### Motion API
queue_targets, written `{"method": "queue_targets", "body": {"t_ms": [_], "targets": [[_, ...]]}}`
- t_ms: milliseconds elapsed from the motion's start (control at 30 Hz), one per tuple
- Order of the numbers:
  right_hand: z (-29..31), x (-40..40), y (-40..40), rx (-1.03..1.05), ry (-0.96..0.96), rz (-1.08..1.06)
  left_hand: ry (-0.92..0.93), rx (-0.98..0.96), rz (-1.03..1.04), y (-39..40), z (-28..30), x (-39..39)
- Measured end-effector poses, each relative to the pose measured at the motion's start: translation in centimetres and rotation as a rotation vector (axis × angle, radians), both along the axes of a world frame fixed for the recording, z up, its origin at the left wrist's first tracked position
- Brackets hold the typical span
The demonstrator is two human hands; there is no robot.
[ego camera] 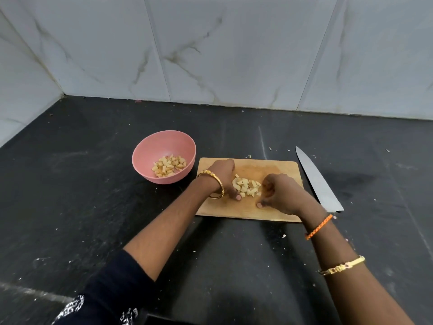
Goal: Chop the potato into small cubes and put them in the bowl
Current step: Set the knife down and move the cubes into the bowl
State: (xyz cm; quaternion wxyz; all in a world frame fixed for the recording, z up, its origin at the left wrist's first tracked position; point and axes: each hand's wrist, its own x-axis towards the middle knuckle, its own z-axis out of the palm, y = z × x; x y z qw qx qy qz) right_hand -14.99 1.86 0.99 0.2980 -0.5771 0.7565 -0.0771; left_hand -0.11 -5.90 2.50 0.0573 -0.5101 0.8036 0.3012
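A pile of pale potato cubes lies in the middle of the wooden cutting board. My left hand stands on its edge against the pile's left side, fingers curved round it and thumb tip on the board. My right hand is at the pile's right side with its fingers curled in against the cubes and its thumb on the board. The pink bowl stands just left of the board and holds several potato cubes.
A large knife lies on the black counter just right of the board, tip pointing away from me. Small scraps dot the counter. A marble-tiled wall runs along the back and left.
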Motion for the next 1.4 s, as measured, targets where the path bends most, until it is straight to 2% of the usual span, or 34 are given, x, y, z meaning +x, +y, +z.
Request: {"method": "queue_targets", "body": {"t_ms": [233,400,733,867,1033,1167,1300,1400], "targets": [[0.1,1.7,-2.4,-0.075,0.059,0.057,0.015,-0.015,-0.078,0.2,0.0,-1.4],[0.7,1.6,-2.6,-0.055,0.006,0.076,0.09,-0.055,-0.001,0.6,-0.6,-1.7],[1.5,1.3,-3.0,-0.022,-0.11,-0.044,0.241,-0.017,0.15,0.8,-0.3,-1.4],[4.7,1.7,-3.1,-0.044,-0.238,-0.062,0.314,-0.052,0.123,0.0,2.2,0.0],[10.6,5.7,-5.8,-0.178,-0.326,0.03,0.38,-0.151,0.139,-2.1,8.3,5.1],[12.3,11.1,-9.8,-0.19,-0.302,0.133,0.295,-0.177,0.215,-4.3,10.9,10.3],[10.9,15.6,-12.3,-0.043,-0.172,0.269,-0.093,-0.084,0.164,-5.9,9.2,12.7],[10.4,16.2,-13.1,-0.036,-0.13,0.287,-0.069,-0.076,0.249,-6.6,7.6,13.4]]}}
